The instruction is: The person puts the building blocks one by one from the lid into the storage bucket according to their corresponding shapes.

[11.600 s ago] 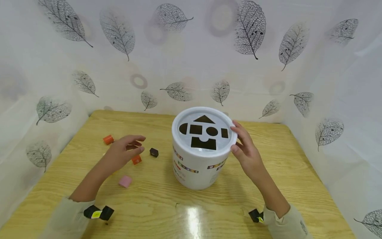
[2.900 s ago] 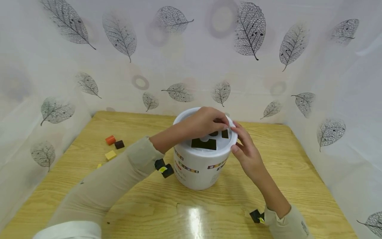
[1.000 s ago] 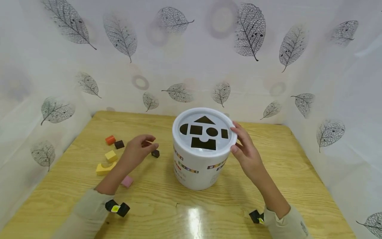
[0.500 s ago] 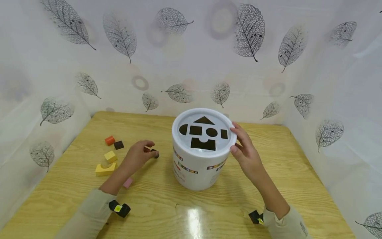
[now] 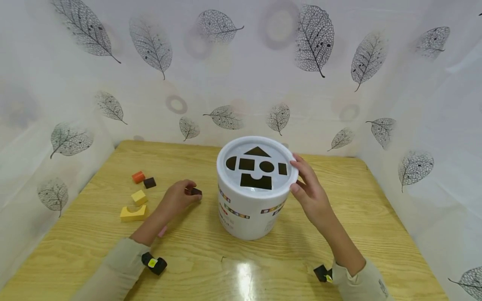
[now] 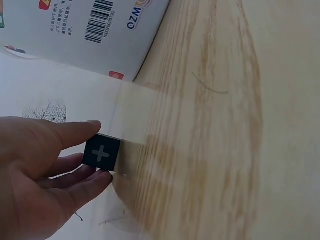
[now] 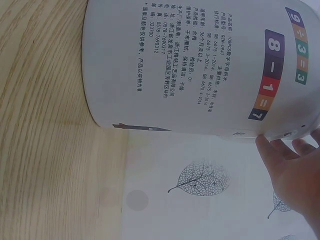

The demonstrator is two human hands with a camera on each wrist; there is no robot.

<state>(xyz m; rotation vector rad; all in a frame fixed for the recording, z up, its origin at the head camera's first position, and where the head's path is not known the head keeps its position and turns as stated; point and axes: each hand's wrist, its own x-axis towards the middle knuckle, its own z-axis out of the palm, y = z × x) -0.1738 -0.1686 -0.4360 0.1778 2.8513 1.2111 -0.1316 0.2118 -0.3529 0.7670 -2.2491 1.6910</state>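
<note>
My left hand (image 5: 176, 197) pinches a small dark block (image 6: 102, 152) marked with a light plus sign, thumb on one side and fingertips on the other, just left of the bucket. A tall white bucket (image 5: 244, 213) stands upright, printed with coloured number tiles. Its white lid (image 5: 276, 179) has shaped holes: triangle, half circle, square, circle, rectangle and a notched rectangle. My right hand (image 5: 311, 194) holds the lid's right edge, fingertips over the rim and thumb at the side. In the right wrist view, this hand (image 7: 295, 172) is partly cut off by the frame.
Left on the wooden table (image 5: 320, 259) lie an orange block (image 5: 138, 177), another dark block (image 5: 149, 182), a yellow block (image 5: 139, 197) and a yellow arch block (image 5: 133, 214). My left forearm partly covers a pink block (image 5: 162, 231). A leaf-patterned sheet (image 5: 241, 75) hangs behind.
My left hand was over the lid, then came back to the table on the left. It has closed its fingers on the dark block and shifted slightly right. My right hand stays put.
</note>
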